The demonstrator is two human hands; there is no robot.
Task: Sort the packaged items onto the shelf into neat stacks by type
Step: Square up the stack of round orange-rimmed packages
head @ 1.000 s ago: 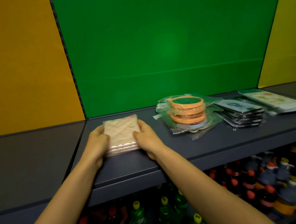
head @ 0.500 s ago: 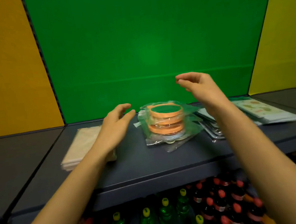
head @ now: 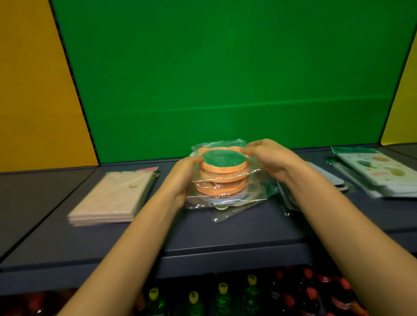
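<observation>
A stack of round orange-and-green pads in clear plastic bags (head: pixel 224 174) stands at the middle of the dark shelf (head: pixel 232 232). My left hand (head: pixel 183 179) presses against the stack's left side and my right hand (head: pixel 270 159) cups its upper right side, fingers on the wrapping. A neat pile of flat cream packets (head: pixel 114 197) lies to the left. A pile of grey flat packs (head: pixel 327 174) is partly hidden behind my right wrist. White-and-green printed packets (head: pixel 386 172) are stacked at the far right.
A green back panel (head: pixel 221 70) closes the shelf behind, with yellow panels on both sides. Below the shelf's front edge stand rows of bottles (head: pixel 225 302) with yellow and red caps. Bare shelf surface lies in front of the stacks.
Both hands let go of the cream packets, swung right through the air, and now clasp the round pad stack from both sides. The view shifted right with them.
</observation>
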